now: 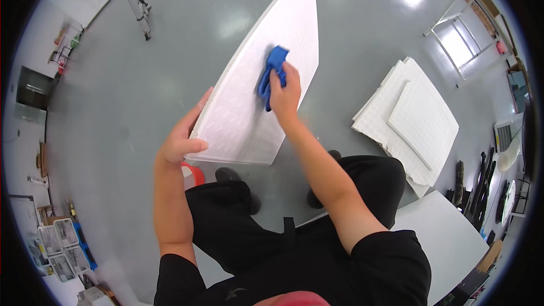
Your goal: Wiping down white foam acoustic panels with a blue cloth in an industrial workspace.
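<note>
A large white panel (249,96) with a fine embossed pattern stands tilted in front of me. My left hand (190,133) grips its near left edge, thumb on the patterned face and fingers behind. Against the middle of that face, my right hand (286,92) presses a bunched blue cloth (273,71), held between thumb and fingers. Part of the cloth is hidden by the hand.
More white panels (422,119) lie stacked on the grey floor to the right, with a ragged near edge. An orange-red round rim (195,174) shows beneath the held panel. A white surface (442,238) is at lower right. A stepladder (133,3) stands far left.
</note>
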Demonstrator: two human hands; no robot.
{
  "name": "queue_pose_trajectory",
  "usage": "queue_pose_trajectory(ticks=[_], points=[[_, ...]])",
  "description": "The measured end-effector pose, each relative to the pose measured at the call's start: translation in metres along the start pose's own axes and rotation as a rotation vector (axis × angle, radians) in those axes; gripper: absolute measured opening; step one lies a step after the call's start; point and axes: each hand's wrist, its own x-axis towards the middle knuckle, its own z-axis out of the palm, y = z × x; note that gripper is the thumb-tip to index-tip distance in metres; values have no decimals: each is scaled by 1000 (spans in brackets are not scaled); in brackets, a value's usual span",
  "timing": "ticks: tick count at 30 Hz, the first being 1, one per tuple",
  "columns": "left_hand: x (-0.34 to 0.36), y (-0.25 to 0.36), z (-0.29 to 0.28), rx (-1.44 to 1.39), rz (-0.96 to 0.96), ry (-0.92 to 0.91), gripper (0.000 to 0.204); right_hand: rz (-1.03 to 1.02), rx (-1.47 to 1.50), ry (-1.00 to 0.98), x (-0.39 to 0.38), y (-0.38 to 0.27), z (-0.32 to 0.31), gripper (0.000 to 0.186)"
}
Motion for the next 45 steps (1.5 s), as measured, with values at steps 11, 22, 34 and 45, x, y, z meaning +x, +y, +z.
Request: queue_pose_trajectory(ticks=[11, 22, 34, 45], points=[[4, 5, 26, -90, -9, -126, 106, -526, -40, -81, -17, -77, -26, 43], [-1, 10, 25, 31, -97, -104, 105, -300, -239, 233, 221, 7, -32, 29], [-6, 1, 15, -53, -175, 121, 108, -65, -185, 293, 246, 104, -17, 30], [-1, 3, 19, -48, -97, 128, 109, 950, -87, 213, -167, 214, -21, 43]])
